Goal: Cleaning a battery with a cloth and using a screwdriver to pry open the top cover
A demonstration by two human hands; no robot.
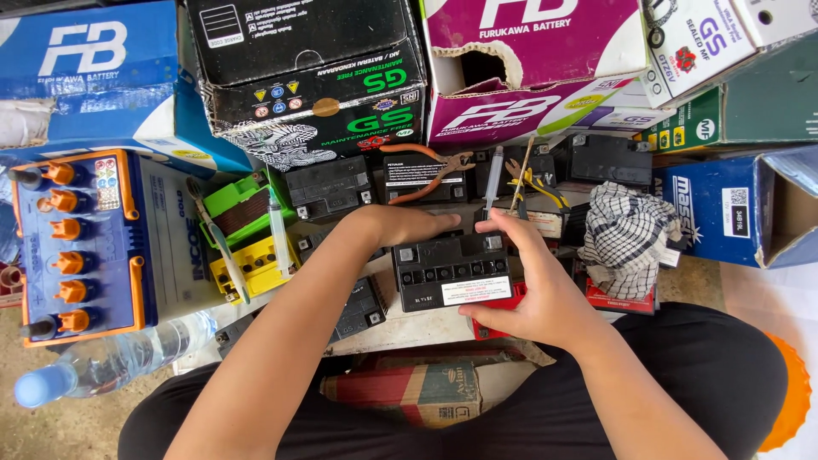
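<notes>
Left hand (409, 226) lies flat, fingers extended, on the back top edge of a small black battery (450, 271) at frame center. Right hand (530, 285) wraps its right end, fingers curled over the top, thumb under near the white label. Battery looks dense, heavy for its size, a rigid smooth plastic case; best held by the two short ends. Room is tight: more black batteries (332, 187) behind and left, checkered cloth (626, 238) right, pliers (426, 175) behind, big blue battery (81, 247) far left. Open space only toward the lap.
</notes>
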